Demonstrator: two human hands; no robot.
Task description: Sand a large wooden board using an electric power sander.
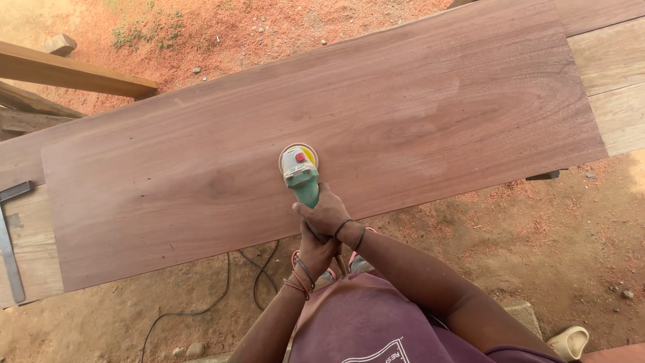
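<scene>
A wide reddish-brown wooden board (403, 114) lies flat across the view. On it, near its front edge, rests a green and grey angle grinder (299, 173) with a round sanding disc under its head. My right hand (327, 212) grips the grinder's green body from above. Just behind it, my left hand (316, 249) wraps the rear of the handle. Both wrists wear thin bands. The tool's back end is hidden under my hands.
A black power cable (222, 289) trails over the sandy ground under the board. A metal square (9, 242) lies on a pale plank at the left. Wooden beams (74, 75) lie at the top left, more planks (615, 67) at the right.
</scene>
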